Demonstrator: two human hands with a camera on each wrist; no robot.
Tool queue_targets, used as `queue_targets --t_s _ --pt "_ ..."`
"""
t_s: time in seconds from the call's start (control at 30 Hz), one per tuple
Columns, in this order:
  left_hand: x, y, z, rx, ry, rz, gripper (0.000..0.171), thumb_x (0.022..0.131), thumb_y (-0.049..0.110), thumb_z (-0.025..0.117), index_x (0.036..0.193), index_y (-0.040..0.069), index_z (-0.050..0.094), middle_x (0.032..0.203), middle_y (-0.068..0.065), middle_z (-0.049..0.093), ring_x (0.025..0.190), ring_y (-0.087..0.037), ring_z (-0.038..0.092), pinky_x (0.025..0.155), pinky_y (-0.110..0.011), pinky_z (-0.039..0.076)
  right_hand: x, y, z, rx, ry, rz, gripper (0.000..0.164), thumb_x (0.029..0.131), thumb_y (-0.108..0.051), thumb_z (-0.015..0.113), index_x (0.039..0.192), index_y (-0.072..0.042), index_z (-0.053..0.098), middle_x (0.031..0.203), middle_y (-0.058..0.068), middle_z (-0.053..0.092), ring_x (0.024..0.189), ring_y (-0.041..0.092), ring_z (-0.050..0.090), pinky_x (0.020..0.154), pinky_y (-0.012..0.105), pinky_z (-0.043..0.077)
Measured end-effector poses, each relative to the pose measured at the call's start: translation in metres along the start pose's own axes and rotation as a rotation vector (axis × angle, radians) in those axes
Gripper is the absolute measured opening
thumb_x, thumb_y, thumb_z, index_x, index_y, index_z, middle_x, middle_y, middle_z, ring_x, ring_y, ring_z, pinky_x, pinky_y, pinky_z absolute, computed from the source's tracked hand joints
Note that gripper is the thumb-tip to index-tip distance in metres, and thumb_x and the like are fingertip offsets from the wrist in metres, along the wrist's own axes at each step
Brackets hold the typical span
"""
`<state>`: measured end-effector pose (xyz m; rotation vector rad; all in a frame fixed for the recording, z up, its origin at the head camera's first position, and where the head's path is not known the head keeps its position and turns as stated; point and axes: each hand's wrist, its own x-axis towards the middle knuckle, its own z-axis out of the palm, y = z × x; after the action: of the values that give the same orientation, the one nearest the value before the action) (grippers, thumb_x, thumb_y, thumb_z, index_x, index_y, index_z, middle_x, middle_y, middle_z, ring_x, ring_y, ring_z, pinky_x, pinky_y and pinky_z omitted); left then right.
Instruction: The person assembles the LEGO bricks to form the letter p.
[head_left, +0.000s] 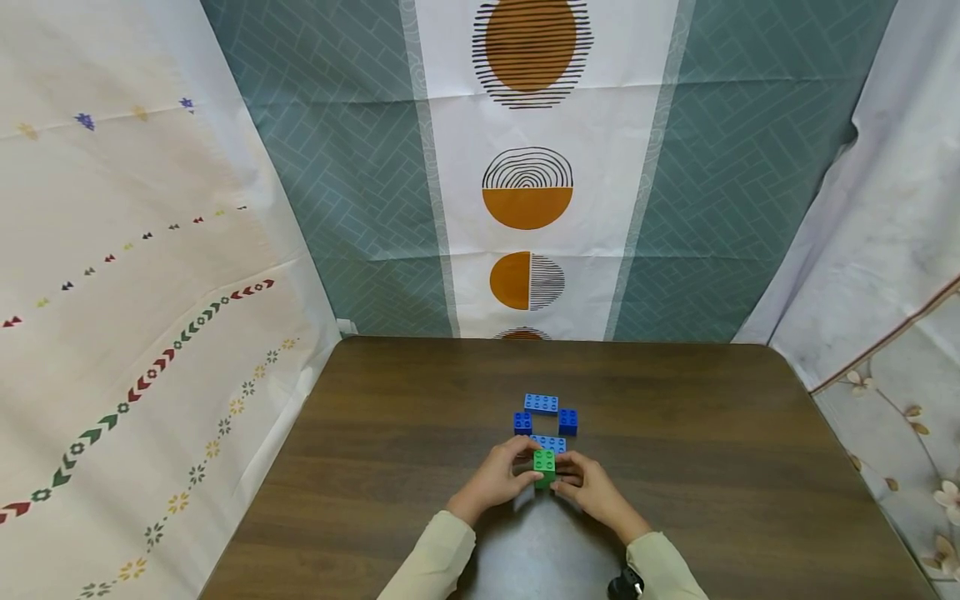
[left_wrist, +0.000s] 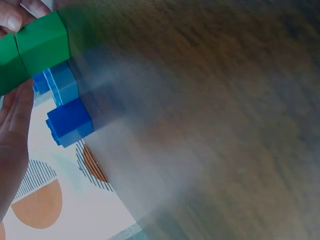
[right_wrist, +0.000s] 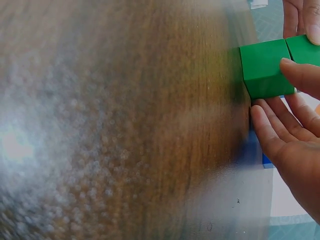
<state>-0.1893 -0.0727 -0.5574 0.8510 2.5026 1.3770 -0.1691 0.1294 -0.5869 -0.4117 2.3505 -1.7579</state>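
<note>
Green bricks (head_left: 543, 470), one stacked on the other, stand upright between both hands, over the surface (head_left: 375, 467). Leftmost, the left hand (head_left: 498, 478) has its fingers pinching the stack. Just beyond the stack sit a dark blue brick (head_left: 522, 423), a far light blue brick (head_left: 541, 404), a near light blue brick (head_left: 550, 444) and another dark blue brick (head_left: 567, 422). Rightmost, the right hand's (head_left: 592, 492) fingers pinch the stack too.

Probably blue brick (right_wrist: 267, 162), mostly hidden behind right hand (right_wrist: 298, 142) (right wrist view).

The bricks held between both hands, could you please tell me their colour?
The bricks are green, seen best in the left wrist view.
</note>
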Motion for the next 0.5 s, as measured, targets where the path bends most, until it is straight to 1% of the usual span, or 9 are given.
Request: queue_targets --t_s 0.13,0.33,0.5 --pt "0.0001 0.0018 -0.0003 0.016 -0.007 -0.008 0.028 0.090 0.009 0.068 0.116 0.011 0.058 0.114 -0.003 0.058 0.109 -0.020 0.059 0.096 -0.033 0.050 -0.0004 -0.0007 0.0004 0.003 0.000 0.009 0.037 0.087 0.002 0.068 0.119 0.011 0.053 0.114 0.025 0.060 0.105 0.039 0.061 0.085 0.035 0.055" --pt "0.0010 0.0011 0.0007 0.010 -0.007 -0.019 0.028 0.089 0.008 0.068 0.115 0.011 0.058 0.114 -0.003 0.058 0.110 -0.020 0.059 0.096 -0.033 0.050 0.0005 -0.0001 0.0003 0.005 0.003 0.010 0.037 0.086 0.002 0.069 0.118 0.011 0.053 0.113 0.025 0.060 0.104 0.039 0.061 0.085 0.034 0.056" --pt "0.0002 0.0005 0.0018 0.018 -0.001 -0.007 0.028 0.090 0.009 0.067 0.115 0.011 0.058 0.114 -0.002 0.058 0.110 -0.019 0.059 0.095 -0.031 0.050 -0.0003 -0.0005 -0.0002 0.005 0.002 0.011 0.037 0.086 0.001 0.069 0.118 0.011 0.053 0.113 0.025 0.060 0.104 0.039 0.061 0.084 0.034 0.056"
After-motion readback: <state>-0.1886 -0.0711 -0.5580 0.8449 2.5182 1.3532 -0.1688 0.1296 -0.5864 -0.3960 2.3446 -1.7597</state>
